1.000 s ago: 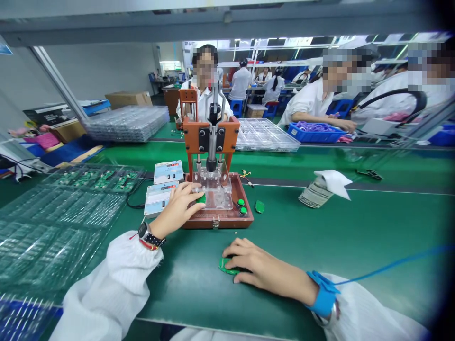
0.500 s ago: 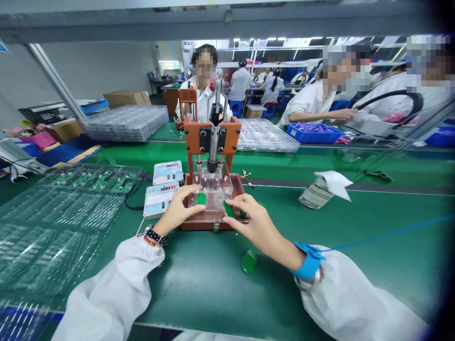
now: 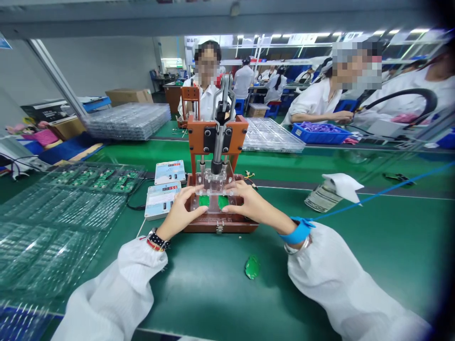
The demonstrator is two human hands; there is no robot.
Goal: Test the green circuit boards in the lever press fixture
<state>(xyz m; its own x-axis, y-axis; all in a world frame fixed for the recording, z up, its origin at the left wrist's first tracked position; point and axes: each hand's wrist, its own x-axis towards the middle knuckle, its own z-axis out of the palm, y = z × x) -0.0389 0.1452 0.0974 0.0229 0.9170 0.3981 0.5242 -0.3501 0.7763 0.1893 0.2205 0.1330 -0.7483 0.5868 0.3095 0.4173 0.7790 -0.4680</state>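
Two green circuit boards lie side by side on the clear plate of a test fixture (image 3: pixel 219 228) with an orange clamp press (image 3: pixel 199 125) above. My left hand (image 3: pixel 179 208) is at the left circuit board (image 3: pixel 204 202), thumb at its near edge and fingers at its far side. Around the right circuit board (image 3: pixel 222 202), my right hand (image 3: pixel 250 202) has its thumb and fingers in the same way. The press's black tip (image 3: pixel 216 166) stands raised over the clear top plate. A loose green circuit board (image 3: pixel 252 267) rests on the green table, nearer me.
Two meter boxes with red digits (image 3: pixel 162 200) stand left of the fixture. Clear trays (image 3: pixel 71 208), some holding boards, cover the left side. A tin with white cloth (image 3: pixel 323 196) is at right. A blue bin (image 3: pixel 320 134) and co-workers are beyond.
My right hand has moved left and brought its circuit board from a tilted position down onto the fixture beside the other one. My left hand stays at the left board.
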